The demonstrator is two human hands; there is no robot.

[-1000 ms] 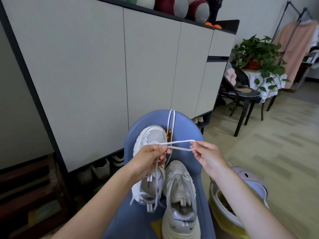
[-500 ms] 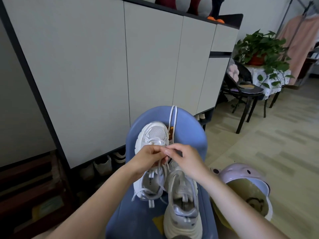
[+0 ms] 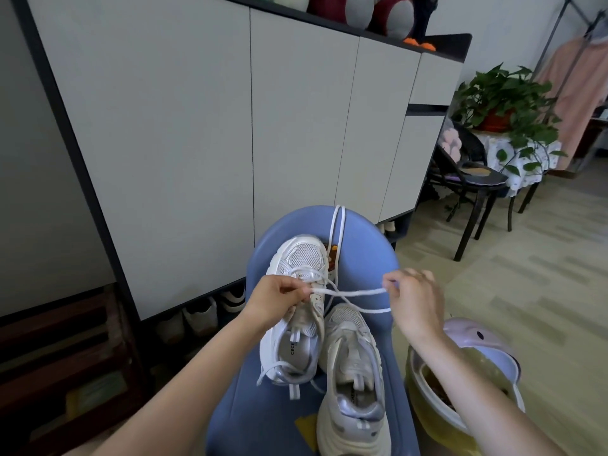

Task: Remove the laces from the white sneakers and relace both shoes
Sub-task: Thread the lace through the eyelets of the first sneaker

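looks like mid-lacing on the left sneaker [image 3: 297,311] on the blue seat [image 3: 365,255]; left hand [image 3: 279,296] pinches the white lace [image 3: 353,292] at the eyelets, right hand [image 3: 413,299] pinches its end out right, hands apart; next i'd guess threading the next eyelet.

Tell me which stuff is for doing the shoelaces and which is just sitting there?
For the job: left sneaker, right sneaker, lace, left hand, right hand.
Just there: blue stool, plant, cabinet, chair.
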